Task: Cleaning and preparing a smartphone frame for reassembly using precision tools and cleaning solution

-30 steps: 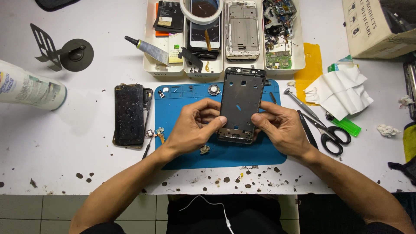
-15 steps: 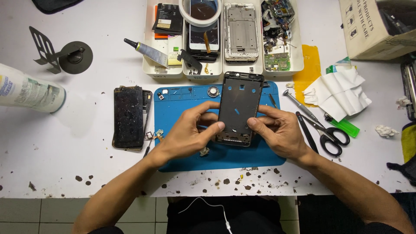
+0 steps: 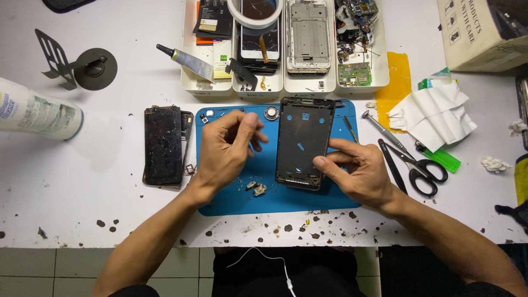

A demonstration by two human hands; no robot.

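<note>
Left hand (image 3: 225, 148) now off phone frame (image 3: 304, 142)

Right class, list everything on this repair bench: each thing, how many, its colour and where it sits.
phone frame: 1, black, on mat, right hand holds its lower edge
mat: 1, blue, table centre
broken screen: 1, black, left of mat
trays: 4, white, top centre, phone parts inside
glue tube: 1, silver, across left tray
scissors: 1, black, right of mat
spray can: 1, white, far left
left hand: raised over mat, fingers pinched
right hand: on frame
</note>
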